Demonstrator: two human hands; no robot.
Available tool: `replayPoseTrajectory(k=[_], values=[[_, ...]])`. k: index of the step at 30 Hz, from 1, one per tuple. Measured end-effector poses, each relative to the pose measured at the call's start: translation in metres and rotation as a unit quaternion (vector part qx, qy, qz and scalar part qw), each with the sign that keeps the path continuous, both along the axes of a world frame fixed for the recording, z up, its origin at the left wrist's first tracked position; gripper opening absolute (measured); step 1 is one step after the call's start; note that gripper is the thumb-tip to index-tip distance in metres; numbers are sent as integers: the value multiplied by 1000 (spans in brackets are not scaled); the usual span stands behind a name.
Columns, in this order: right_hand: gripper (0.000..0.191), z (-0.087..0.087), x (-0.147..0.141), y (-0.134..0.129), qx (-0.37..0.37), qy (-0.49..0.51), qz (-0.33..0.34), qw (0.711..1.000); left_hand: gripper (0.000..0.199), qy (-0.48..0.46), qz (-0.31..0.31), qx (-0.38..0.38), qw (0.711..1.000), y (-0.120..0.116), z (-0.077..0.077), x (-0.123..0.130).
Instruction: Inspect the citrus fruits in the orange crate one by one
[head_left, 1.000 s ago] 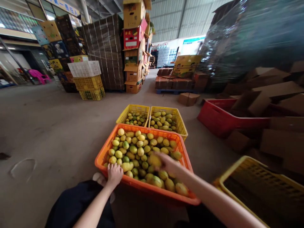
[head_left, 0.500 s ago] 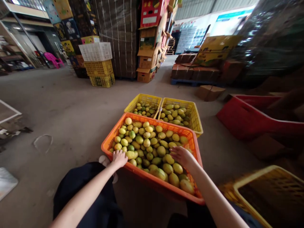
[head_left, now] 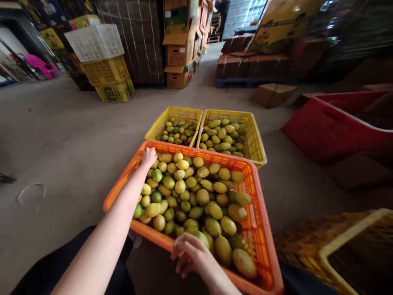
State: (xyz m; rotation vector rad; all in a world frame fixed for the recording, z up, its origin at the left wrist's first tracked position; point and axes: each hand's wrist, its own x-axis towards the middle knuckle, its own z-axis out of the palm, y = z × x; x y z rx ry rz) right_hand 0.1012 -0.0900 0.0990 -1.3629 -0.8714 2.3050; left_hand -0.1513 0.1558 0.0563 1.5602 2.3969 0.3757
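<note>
Fruits (head_left: 190, 192), oval, yellow and green, are piled in a large rectangular crate (head_left: 215, 156) of orange plastic with slotted walls. Compared with half a second ago, the left hand (head_left: 149, 156) has been moved from the near edge of the crate to its far left corner. Its fingers are bent and kept close together over that corner; whether a fruit is pinched by them cannot be told. The right hand (head_left: 192, 252), which was held earlier above the fruits at the right side, has been brought to the middle of the near edge, its fingers loosely curled and a little spread.

Just beyond the far edge, two yellow plastic crates (head_left: 256, 139) with similar fruits are placed side by side. On the stack of brown cardboard boxes (head_left: 179, 55), a small white label (head_left: 168, 14) is seen, too small to be read; on the lowest box, a red mark (head_left: 190, 75) is printed.
</note>
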Motion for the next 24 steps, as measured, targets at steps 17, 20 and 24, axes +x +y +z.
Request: replayPoseTrajectory(k=[17, 20, 24], values=[[21, 26, -11, 7, 39, 26, 6, 999, 42, -475, 116, 100, 866, -61, 70, -9], [18, 29, -16, 11, 78, 37, 13, 996, 49, -773, 215, 107, 588, -126, 116, 6], [14, 31, -9, 18, 113, 37, -23, 993, 63, -902, 225, 87, 359, -218, 144, 42]])
